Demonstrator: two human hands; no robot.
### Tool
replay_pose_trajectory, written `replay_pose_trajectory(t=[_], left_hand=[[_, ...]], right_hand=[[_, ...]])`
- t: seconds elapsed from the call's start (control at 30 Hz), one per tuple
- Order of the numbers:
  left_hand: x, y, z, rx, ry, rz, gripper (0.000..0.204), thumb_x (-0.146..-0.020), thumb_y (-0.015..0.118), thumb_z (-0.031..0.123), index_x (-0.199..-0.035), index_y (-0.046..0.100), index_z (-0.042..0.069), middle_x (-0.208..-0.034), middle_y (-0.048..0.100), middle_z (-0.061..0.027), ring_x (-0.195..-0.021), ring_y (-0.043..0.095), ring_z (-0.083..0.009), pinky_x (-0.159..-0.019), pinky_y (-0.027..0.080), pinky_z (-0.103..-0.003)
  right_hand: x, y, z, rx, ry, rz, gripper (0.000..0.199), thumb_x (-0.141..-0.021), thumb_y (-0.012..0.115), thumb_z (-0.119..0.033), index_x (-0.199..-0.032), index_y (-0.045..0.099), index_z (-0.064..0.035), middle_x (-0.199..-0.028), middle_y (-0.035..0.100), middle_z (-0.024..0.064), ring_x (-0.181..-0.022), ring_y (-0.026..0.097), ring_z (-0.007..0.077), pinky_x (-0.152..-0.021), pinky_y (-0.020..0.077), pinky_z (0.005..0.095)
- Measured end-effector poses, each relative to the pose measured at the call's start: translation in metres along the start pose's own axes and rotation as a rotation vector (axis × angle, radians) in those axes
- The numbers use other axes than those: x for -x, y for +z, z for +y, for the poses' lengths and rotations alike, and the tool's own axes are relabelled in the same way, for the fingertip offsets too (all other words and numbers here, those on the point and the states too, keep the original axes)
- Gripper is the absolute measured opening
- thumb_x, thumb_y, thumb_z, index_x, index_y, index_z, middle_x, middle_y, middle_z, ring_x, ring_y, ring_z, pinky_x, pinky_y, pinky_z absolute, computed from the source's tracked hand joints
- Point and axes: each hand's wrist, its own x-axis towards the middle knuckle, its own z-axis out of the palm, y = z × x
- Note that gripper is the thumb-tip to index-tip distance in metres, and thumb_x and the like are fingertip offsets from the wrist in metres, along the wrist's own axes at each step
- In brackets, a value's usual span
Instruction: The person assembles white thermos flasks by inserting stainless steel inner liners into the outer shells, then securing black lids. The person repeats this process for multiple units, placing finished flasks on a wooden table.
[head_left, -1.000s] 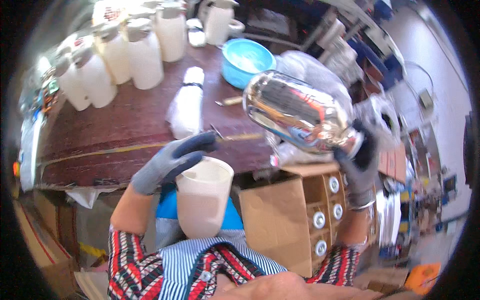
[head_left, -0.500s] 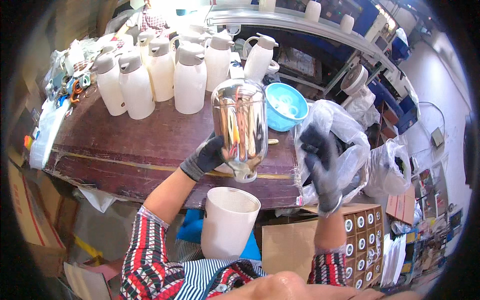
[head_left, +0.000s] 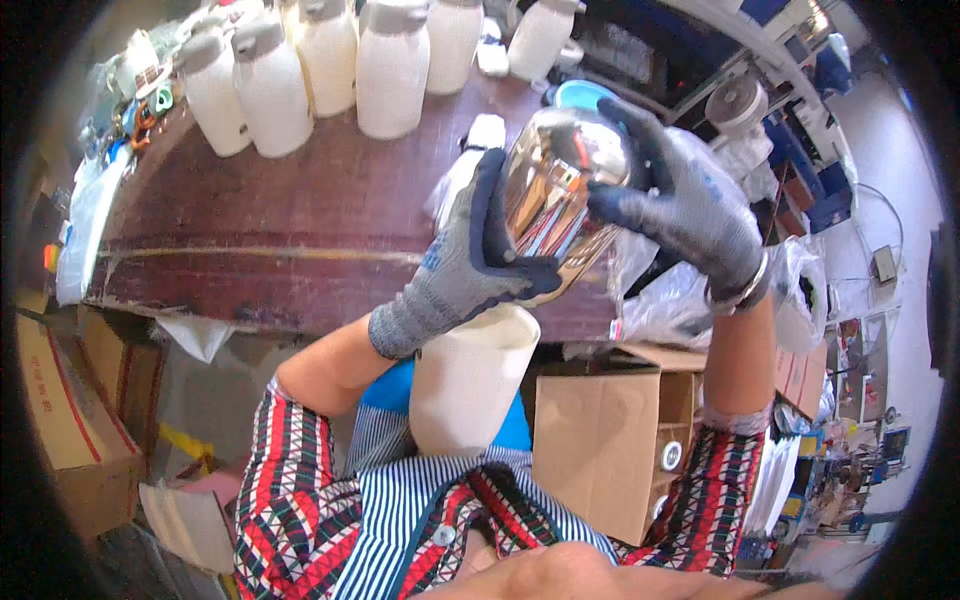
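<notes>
Left hand (head_left: 450, 255) has fingers clamped on the silver flask's (head_left: 560, 185) lower left side, right hand (head_left: 695, 210) has fingers clamped on its upper right; flask sits tilted between them. White open container (head_left: 465, 390) just below left fingers, white jugs (head_left: 393, 75) on tabletop (head_left: 250, 205) beyond them.

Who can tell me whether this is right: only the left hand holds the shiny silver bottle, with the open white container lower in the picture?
"Only" is wrong: the head view shows the left hand and right hand both holding the shiny silver bottle, with the open white container lower in the picture.
</notes>
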Motion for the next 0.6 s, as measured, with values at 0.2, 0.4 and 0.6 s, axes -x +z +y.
replay_pose_trajectory(t=[0.2,0.4,0.6], left_hand=[[0.030,-0.046,0.000,0.398,-0.307,-0.253,0.085,-0.104,0.059,0.046,-0.162,0.021,-0.004,-0.163,0.032,-0.0224,-0.150,0.033,-0.0289,-0.123,0.027,-0.040],[0.107,-0.035,-0.072,0.555,-0.496,-0.162,0.098,-0.100,0.045,0.070,-0.164,0.013,0.002,-0.168,0.023,-0.0168,-0.155,0.025,-0.0289,-0.125,0.023,-0.042],[0.121,-0.022,-0.045,0.444,-0.443,-0.193,0.099,-0.096,0.055,0.069,-0.163,0.021,0.005,-0.164,0.032,-0.0164,-0.148,0.036,-0.0283,-0.122,0.028,-0.042]], right_hand=[[0.011,0.031,0.026,-0.442,0.364,-0.237,0.088,-0.083,0.088,-0.037,-0.149,0.044,0.0015,-0.137,0.059,0.0160,-0.126,0.056,0.0227,-0.110,0.0466,0.0353],[0.033,0.097,0.045,-0.613,0.469,-0.454,0.098,-0.075,0.091,-0.043,-0.151,0.043,-0.0040,-0.138,0.059,0.0163,-0.127,0.057,0.0243,-0.107,0.0484,0.0372],[0.066,0.112,0.027,-0.541,0.400,-0.765,0.104,-0.071,0.093,-0.040,-0.152,0.040,-0.0026,-0.142,0.056,0.0144,-0.130,0.056,0.0233,-0.111,0.0456,0.0389]])
